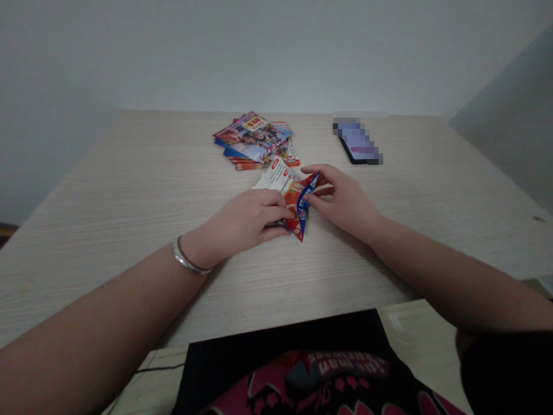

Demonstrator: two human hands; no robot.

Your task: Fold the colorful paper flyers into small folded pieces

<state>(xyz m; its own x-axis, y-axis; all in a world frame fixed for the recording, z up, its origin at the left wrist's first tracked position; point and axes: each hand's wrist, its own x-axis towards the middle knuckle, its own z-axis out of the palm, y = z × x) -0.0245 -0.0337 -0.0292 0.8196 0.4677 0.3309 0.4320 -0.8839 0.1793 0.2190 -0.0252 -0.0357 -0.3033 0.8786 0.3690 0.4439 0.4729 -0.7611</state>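
Observation:
My left hand [250,222] lies on the table with its fingers curled, pinching a folded colourful printed sheet [288,193] of red, white and blue paper. A silver bangle [186,260] circles that wrist. My right hand [341,199] grips the sheet's blue folded edge between thumb and forefinger. The sheet is creased into a pointed shape, with one tip touching the table near my left fingers. Part of the paper is hidden under my left hand.
A loose pile of similar colourful leaflets [257,140] lies farther back on the pale wooden table [129,184]. A dark phone [358,144] rests at the back right. A wall stands behind the table. My dark printed clothing [302,369] fills the bottom.

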